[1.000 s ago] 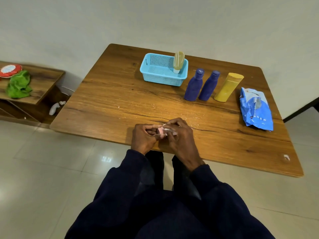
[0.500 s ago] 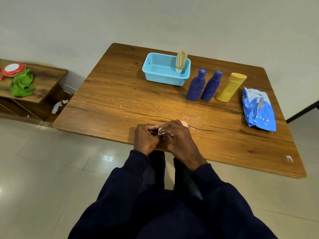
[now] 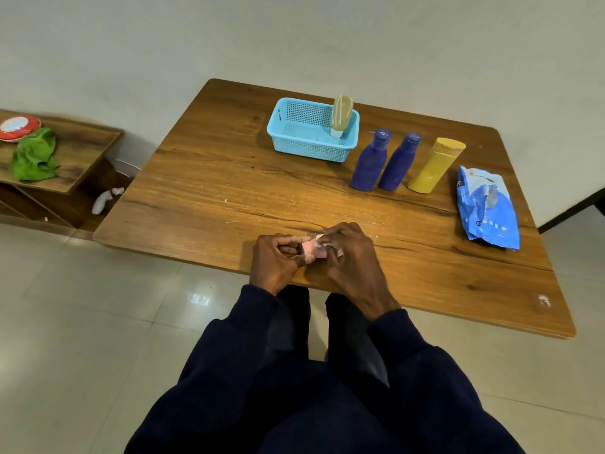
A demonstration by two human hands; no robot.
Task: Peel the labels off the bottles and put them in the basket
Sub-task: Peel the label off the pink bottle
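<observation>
A small pink bottle (image 3: 310, 249) lies sideways between my two hands at the table's near edge. My left hand (image 3: 276, 260) grips its left end. My right hand (image 3: 348, 253) covers its right part, fingers pinching a white scrap of label (image 3: 322, 240). Most of the bottle is hidden by my fingers. A light blue basket (image 3: 296, 144) stands at the far middle of the table, with a beige tube (image 3: 341, 114) upright in its right corner. Two purple bottles (image 3: 370, 162) (image 3: 397, 163) and a yellow bottle (image 3: 433, 167) stand to the right of the basket.
A crumpled blue packet (image 3: 487, 208) lies near the table's right edge. White label crumbs (image 3: 294, 204) dot the wooden table (image 3: 212, 178). A low shelf on the left holds a green cloth (image 3: 34, 157) and a red lid (image 3: 18, 126).
The pink bottle shows again between my hands after being mostly covered half a second ago. My hands stay at the same spot on the near edge.
</observation>
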